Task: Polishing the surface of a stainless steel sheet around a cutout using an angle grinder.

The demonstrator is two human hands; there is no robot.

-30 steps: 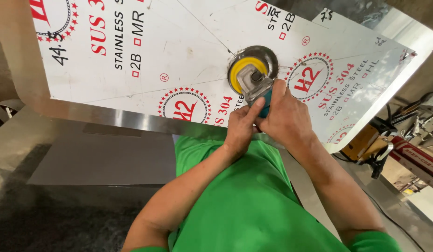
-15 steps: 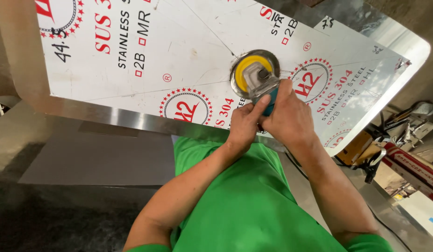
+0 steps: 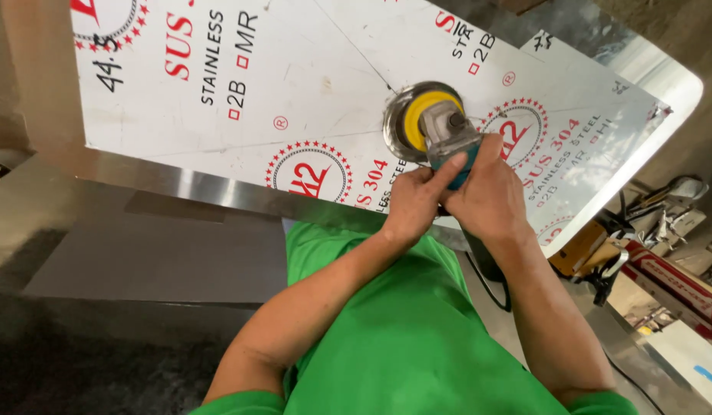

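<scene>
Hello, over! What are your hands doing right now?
Both hands, left and right, grip grinder. Disc on steel sheet. Nothing in the way.

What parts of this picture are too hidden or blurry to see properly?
- Head view: the grinder body is hidden under the left hand and right hand.
- Its disc is blurred by spinning.
- The steel sheet is cut off by the top edge.
- The tools at right are too small.

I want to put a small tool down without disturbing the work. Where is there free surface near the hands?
The white film-covered steel sheet is bare to the left of the angle grinder, up to its left edge. The grey metal surface below the sheet's shiny edge is also bare. It is crowded where the left hand and right hand grip the grinder, and at the clutter on the right.
</scene>
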